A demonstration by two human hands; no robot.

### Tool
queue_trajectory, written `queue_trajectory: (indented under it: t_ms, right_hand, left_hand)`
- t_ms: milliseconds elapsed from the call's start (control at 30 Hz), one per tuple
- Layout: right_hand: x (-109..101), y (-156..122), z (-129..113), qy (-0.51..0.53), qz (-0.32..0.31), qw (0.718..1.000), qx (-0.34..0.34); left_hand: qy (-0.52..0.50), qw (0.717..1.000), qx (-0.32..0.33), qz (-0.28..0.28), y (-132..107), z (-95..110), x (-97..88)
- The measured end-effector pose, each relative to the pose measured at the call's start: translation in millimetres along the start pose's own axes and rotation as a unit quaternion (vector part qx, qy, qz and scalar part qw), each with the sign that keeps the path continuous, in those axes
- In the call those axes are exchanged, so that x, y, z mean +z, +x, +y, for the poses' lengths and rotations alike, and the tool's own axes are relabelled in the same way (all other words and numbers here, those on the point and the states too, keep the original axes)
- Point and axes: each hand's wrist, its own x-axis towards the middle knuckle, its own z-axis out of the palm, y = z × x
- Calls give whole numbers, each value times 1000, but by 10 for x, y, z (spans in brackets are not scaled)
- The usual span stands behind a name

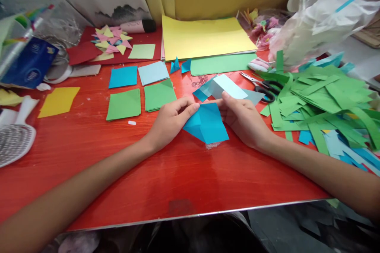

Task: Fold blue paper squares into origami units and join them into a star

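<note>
Most of what we are looking down on is a red surface (178, 174), running from edge to edge under our arms. Leaning at the back is a yellow sheet (204, 35), the biggest paper here, with a long green sheet (222, 64) lying just in front of it. Off to our right, a heap of green strips (323, 99) is spilling across the surface, and black-handled scissors (261, 85) are resting at its near edge. On our left, two stacks of green squares (139, 101) are sitting side by side, with a blue square (123, 76) and a pale blue square (153, 72) just behind them.

At the centre, we are working a folded blue paper (207, 123), which is lying flat on the surface between our hands. Our left hand (170, 120) is pressing its fingers together on the paper's upper left edge. Our right hand (242, 116) is pinching the upper right corner, though the fingers underneath are hidden, so we are only fairly sure of that grip. Just behind our right hand, a pale blue folded piece (227, 86) is lying on the surface.
</note>
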Motion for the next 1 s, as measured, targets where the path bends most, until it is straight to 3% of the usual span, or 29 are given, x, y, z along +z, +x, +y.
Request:
queue_trajectory:
  t_ms: [233, 433, 533, 733, 1000]
  right_hand:
    - [6, -5, -31, 50, -26, 998, 37]
    - [-11, -19, -85, -28, -65, 995, 67]
    - [-21, -11, -97, -42, -54, 995, 77]
    - [-33, 10, -54, -7, -16, 999, 36]
    - [-4, -23, -40, 4, 3, 999, 48]
  left_hand:
    - [36, 999, 16, 0, -25, -5, 7]
    - [49, 999, 17, 4, -33, -7, 15]
    - [37, 999, 14, 7, -33, 4, 18]
    - [-42, 999, -5, -19, -22, 23, 12]
    - [-41, 999, -17, -23, -6, 0, 18]
